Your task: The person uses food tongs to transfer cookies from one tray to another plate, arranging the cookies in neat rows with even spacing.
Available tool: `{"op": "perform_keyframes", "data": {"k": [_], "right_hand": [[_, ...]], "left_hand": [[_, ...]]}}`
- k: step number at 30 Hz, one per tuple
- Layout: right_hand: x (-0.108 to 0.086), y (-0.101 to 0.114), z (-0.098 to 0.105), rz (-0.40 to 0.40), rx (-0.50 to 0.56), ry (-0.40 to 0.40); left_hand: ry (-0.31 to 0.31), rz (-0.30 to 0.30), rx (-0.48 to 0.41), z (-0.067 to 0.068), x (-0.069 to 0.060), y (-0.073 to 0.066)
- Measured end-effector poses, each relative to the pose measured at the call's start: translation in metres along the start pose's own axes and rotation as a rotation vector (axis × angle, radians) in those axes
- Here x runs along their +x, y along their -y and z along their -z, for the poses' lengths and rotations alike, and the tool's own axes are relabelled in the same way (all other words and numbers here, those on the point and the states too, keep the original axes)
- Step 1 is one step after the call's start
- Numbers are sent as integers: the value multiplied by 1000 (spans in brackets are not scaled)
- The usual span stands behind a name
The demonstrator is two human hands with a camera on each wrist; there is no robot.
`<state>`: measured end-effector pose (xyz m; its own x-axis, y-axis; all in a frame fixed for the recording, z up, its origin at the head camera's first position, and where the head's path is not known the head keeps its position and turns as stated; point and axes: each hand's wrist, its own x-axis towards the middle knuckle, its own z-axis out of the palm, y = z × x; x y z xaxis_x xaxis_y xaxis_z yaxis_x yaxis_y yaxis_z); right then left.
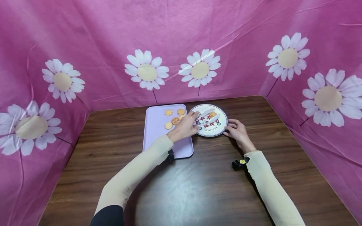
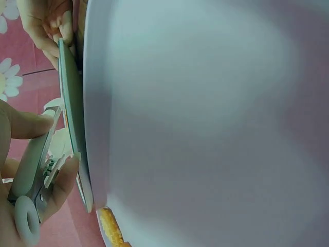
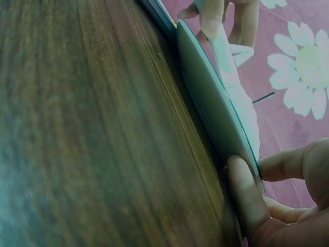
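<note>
My left hand (image 1: 184, 127) grips a pair of tongs (image 2: 32, 167) with a metal body and whitish tips, held over the round white plate (image 1: 210, 131). Spread apart, the tongs' tips reach across the plate beside a golden cookie (image 1: 212, 114) lying near its far side. Whether the tips touch the cookie I cannot tell. At the plate's right edge, my right hand (image 1: 238, 133) pinches the rim, thumb and fingers on opposite faces in the right wrist view. Red and green printed figures decorate the plate.
Left of the plate lies a lilac tray (image 1: 154, 135) bearing several cookies (image 1: 168, 125), some partly hidden by my left hand. Both stand on a dark wooden table (image 1: 215, 188). A pink curtain (image 1: 175, 25) with white daisies encloses its back and sides.
</note>
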<state>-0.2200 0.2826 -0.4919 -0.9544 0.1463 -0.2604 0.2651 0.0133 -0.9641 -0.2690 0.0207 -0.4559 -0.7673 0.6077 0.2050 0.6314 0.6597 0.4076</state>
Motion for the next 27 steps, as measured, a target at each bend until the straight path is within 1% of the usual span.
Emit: {"op": "perform_keyframes", "data": {"k": [6, 10, 13, 16, 22, 27], "right_hand": [[2, -1, 1, 20, -48, -14], [3, -3, 2, 39, -74, -20], [4, -4, 1, 28, -87, -22], [4, -3, 0, 15, -97, -20], [6, 3, -1, 7, -127, 5], [7, 4, 3, -2, -136, 26]], "left_hand": [[4, -9, 13, -1, 7, 1], [11, 8, -10, -1, 9, 0], [26, 23, -20, 1, 10, 0], [33, 22, -19, 1, 11, 1], [28, 25, -28, 2, 10, 4], [29, 27, -32, 0, 9, 5]]}}
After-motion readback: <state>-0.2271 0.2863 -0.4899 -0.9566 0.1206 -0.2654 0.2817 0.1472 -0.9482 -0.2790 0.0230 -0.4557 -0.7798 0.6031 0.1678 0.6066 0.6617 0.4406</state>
